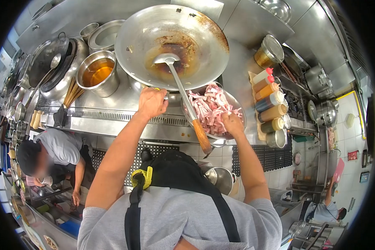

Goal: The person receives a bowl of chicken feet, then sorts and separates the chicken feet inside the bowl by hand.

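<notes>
A large wok holds a little dark oily liquid, and a metal ladle with a wooden handle lies in it, its handle reaching over the front edge. My left hand is closed just below the wok's near rim; what it grips is hidden. A metal bowl full of pink raw meat strips stands in front and to the right of the wok, partly under the ladle handle. My right hand is at the bowl's right side, its fingers closed on meat strips.
A pot of orange liquid stands left of the wok. Squeeze bottles line the right side. Another lidded wok is farther left. One person bends over at lower left; another is at lower right.
</notes>
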`<state>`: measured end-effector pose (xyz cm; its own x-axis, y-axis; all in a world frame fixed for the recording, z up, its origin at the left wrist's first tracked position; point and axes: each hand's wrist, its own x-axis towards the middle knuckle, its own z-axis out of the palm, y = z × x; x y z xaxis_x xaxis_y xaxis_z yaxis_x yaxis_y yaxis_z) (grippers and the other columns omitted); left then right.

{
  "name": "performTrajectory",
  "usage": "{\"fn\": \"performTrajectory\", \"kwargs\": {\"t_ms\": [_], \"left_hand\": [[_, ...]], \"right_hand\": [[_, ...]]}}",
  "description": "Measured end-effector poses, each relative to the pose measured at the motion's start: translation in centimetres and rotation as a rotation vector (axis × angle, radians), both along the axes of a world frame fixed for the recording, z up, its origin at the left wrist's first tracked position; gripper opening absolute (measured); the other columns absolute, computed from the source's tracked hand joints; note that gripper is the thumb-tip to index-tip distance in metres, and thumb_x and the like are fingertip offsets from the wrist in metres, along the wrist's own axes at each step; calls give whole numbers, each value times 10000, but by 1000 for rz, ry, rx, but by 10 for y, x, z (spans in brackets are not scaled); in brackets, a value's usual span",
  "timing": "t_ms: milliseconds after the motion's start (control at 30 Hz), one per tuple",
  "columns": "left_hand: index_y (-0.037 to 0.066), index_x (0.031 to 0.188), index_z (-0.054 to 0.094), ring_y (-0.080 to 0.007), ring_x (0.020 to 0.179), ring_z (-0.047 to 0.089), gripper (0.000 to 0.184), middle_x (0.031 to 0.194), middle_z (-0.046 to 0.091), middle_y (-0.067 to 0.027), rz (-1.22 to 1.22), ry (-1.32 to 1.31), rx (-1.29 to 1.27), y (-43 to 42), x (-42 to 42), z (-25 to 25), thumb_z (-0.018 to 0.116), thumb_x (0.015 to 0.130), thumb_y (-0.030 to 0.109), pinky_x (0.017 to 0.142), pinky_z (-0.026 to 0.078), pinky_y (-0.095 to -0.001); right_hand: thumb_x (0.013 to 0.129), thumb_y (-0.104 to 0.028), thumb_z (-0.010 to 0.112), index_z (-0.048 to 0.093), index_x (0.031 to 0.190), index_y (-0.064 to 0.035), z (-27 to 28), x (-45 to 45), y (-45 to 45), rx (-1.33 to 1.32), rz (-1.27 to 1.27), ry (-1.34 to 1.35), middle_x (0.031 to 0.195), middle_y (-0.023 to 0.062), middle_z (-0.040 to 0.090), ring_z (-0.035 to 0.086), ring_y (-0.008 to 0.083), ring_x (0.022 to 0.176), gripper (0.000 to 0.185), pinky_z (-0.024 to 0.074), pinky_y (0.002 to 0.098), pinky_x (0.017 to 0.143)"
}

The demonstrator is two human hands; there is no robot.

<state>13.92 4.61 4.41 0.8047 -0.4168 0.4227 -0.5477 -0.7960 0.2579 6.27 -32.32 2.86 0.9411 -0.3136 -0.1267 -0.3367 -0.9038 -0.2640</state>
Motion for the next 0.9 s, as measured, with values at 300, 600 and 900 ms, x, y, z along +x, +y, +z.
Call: {"fn": "performTrajectory", "kwargs": {"t_ms": [300, 600, 900], "left_hand": [[93, 831, 628, -359, 723, 653, 179, 728, 658, -136, 11, 20, 20, 0, 0, 1, 718, 755, 228, 757, 488, -473], [91, 851, 634, -359, 737, 660, 186, 751, 670, -139, 1, 28, 34, 1, 0, 1, 715, 765, 235, 772, 494, -466], [95, 853, 635, -352, 742, 664, 178, 753, 671, -138, 10, 15, 53, 1, 0, 1, 707, 779, 239, 769, 491, -470]], "right_hand": [[954, -401, 550, 636, 1139, 67, 0, -1, -14, 251, 119, -70, 1077, 331, 679, 654, 456, 1081, 511, 487, 490, 937], [989, -286, 576, 645, 1134, 15, -68, 9, -55, 626, 69, -198, 908, 131, 688, 658, 200, 863, 340, 518, 342, 803], [910, -233, 639, 617, 1256, -4, 14, 9, -19, 25, 151, -264, 1125, 252, 683, 673, 388, 1010, 415, 527, 432, 900]]}}
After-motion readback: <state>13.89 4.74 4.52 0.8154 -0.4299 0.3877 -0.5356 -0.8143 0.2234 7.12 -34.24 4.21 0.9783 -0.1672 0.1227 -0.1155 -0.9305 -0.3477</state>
